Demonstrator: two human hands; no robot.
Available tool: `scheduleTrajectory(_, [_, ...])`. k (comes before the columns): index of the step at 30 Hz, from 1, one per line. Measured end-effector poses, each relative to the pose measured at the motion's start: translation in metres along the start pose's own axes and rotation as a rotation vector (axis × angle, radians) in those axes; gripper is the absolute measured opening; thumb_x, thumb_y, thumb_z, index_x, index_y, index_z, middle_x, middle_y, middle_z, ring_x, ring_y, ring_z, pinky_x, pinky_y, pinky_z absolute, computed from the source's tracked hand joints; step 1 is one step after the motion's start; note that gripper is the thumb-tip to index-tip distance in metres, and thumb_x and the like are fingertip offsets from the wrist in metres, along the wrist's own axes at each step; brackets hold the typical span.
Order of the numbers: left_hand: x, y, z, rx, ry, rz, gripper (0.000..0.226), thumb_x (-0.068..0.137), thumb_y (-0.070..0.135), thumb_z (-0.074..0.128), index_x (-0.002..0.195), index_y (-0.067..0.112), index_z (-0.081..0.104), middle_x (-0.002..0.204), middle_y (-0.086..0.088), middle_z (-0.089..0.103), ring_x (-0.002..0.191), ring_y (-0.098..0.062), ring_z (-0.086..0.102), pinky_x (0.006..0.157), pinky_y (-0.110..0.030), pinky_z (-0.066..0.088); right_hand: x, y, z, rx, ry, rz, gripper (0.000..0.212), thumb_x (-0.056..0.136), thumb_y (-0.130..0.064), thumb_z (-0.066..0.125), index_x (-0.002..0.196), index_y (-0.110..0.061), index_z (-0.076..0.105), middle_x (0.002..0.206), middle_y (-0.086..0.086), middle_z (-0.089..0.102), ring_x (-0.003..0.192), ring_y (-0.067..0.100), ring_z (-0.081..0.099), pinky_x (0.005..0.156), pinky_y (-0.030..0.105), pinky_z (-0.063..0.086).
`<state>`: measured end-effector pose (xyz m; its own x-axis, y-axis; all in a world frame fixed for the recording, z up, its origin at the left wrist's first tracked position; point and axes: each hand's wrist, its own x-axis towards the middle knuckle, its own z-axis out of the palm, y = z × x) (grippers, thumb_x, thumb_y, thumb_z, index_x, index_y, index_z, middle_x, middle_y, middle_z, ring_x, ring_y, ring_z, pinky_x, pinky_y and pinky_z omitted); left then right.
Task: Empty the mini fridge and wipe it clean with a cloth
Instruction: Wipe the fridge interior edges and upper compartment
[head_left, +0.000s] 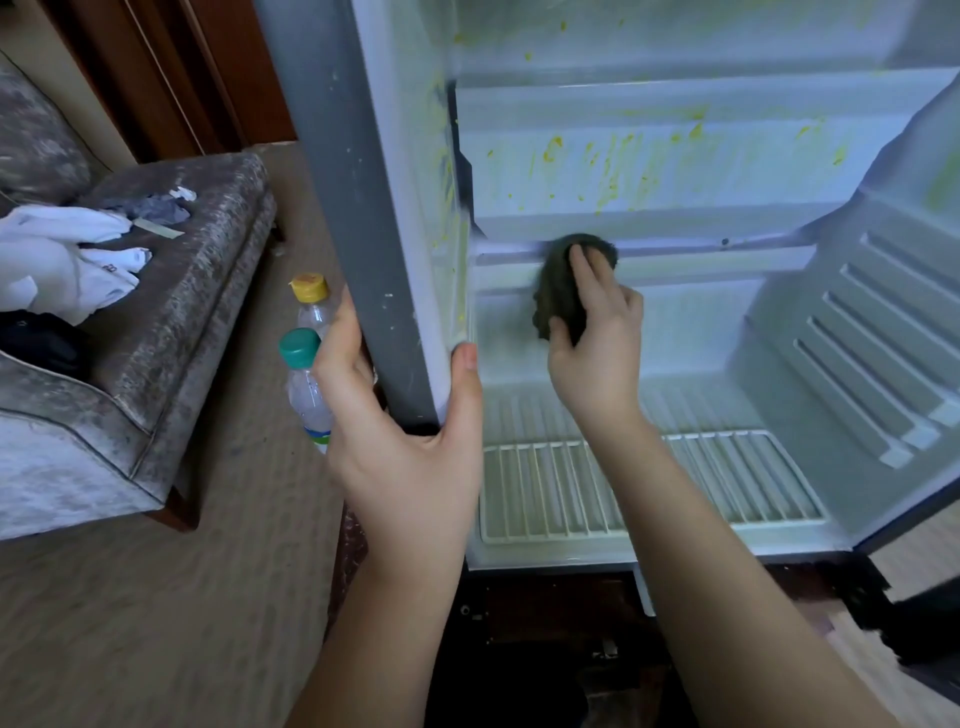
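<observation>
The mini fridge stands open with a white interior and yellow-green stains on its back wall and left wall. My right hand is inside it, pressing a dark cloth against the back wall just under a ledge. My left hand grips the grey left side wall of the fridge, thumb on the inner edge. A white wire shelf lies on the fridge floor. No food or bottles show inside.
Two plastic bottles, one with a yellow cap and one with a green cap, stand on the carpet left of the fridge. A grey upholstered seat with white and dark clothes is farther left. The ribbed fridge door hangs open at right.
</observation>
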<state>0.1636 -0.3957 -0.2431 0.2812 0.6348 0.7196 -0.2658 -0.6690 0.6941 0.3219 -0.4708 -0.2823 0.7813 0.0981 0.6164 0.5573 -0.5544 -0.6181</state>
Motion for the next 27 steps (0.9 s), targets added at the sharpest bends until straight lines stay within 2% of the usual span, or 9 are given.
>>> scheduleTrajectory(4, [-0.001,-0.002,-0.001,0.005,-0.034,0.026,0.071,0.079,0.01,0.078,0.132,0.026,0.034,0.118,0.032,0.051,0.105,0.018,0.054,0.084,-0.004,0.04,0.008,-0.014,0.011,0.025,-0.028,-0.05,0.056,0.083,0.003,0.054,0.138,-0.006,0.05,0.143,0.009,0.048,0.111,0.037,0.047,0.091,0.012,0.022])
scheduleTrajectory(7, [-0.003,-0.006,-0.002,-0.005,-0.066,0.057,0.071,0.079,0.01,0.077,0.133,0.023,0.034,0.114,0.045,0.048,0.103,0.024,0.05,0.083,-0.001,0.037,0.008,-0.025,0.024,0.051,-0.161,-0.171,0.061,0.075,0.0,0.043,0.135,-0.008,0.054,0.141,0.007,0.052,0.111,0.039,0.052,0.088,0.014,0.026])
scheduleTrajectory(10, [-0.001,-0.007,-0.002,-0.025,-0.081,0.079,0.067,0.08,0.015,0.073,0.135,0.014,0.035,0.124,0.033,0.045,0.11,0.022,0.048,0.087,-0.003,0.038,0.006,-0.038,0.029,0.176,-0.192,-0.145,0.067,0.069,0.003,0.039,0.134,-0.006,0.055,0.14,0.009,0.052,0.117,0.027,0.052,0.092,0.005,0.025])
scheduleTrajectory(13, [0.001,-0.005,0.0,-0.029,-0.082,0.068,0.065,0.08,0.014,0.072,0.135,0.01,0.037,0.126,0.024,0.046,0.113,0.02,0.048,0.088,-0.005,0.039,0.007,-0.044,0.018,0.36,-0.159,-0.036,0.055,0.075,0.011,0.044,0.124,-0.004,0.063,0.127,0.008,0.063,0.114,0.013,0.052,0.096,0.0,0.028])
scheduleTrajectory(17, [0.0,-0.003,-0.002,0.0,-0.06,0.044,0.067,0.081,0.01,0.075,0.135,0.012,0.037,0.123,0.019,0.051,0.107,0.019,0.052,0.084,-0.004,0.04,0.011,-0.053,0.0,0.489,-0.144,0.121,0.043,0.086,0.002,0.047,0.118,-0.018,0.068,0.107,-0.002,0.07,0.1,0.015,0.065,0.091,0.029,0.051])
scheduleTrajectory(18, [0.001,-0.002,-0.002,-0.002,-0.056,0.033,0.067,0.081,0.01,0.076,0.134,0.017,0.036,0.121,0.015,0.054,0.105,0.016,0.055,0.083,-0.006,0.042,0.013,-0.056,-0.003,0.501,-0.1,0.095,0.043,0.087,0.0,0.047,0.119,-0.019,0.068,0.105,-0.004,0.07,0.1,0.015,0.065,0.09,0.032,0.052])
scheduleTrajectory(20, [0.003,-0.002,-0.002,0.005,-0.047,0.024,0.068,0.08,0.011,0.076,0.133,0.021,0.035,0.121,0.008,0.059,0.105,0.007,0.06,0.084,-0.01,0.046,0.018,-0.061,-0.008,0.515,-0.041,0.01,0.042,0.088,-0.003,0.046,0.122,-0.019,0.065,0.109,-0.006,0.067,0.104,0.013,0.061,0.093,0.023,0.047])
scheduleTrajectory(24, [0.004,0.0,-0.003,0.003,-0.034,0.01,0.067,0.078,0.017,0.078,0.131,0.025,0.037,0.118,0.013,0.06,0.106,0.005,0.061,0.084,-0.014,0.048,0.021,-0.068,-0.007,0.384,-0.185,-0.116,0.054,0.086,0.0,0.041,0.137,-0.017,0.051,0.102,-0.005,0.06,0.097,0.017,0.043,0.084,0.001,0.031])
scheduleTrajectory(27, [0.005,-0.002,-0.003,0.004,-0.057,0.018,0.067,0.078,0.016,0.078,0.13,0.022,0.037,0.116,0.016,0.06,0.103,0.013,0.058,0.083,-0.011,0.046,0.03,-0.069,-0.007,0.291,-0.25,-0.179,0.062,0.077,-0.002,0.036,0.137,-0.013,0.048,0.11,0.004,0.062,0.095,0.023,0.041,0.079,0.013,0.032])
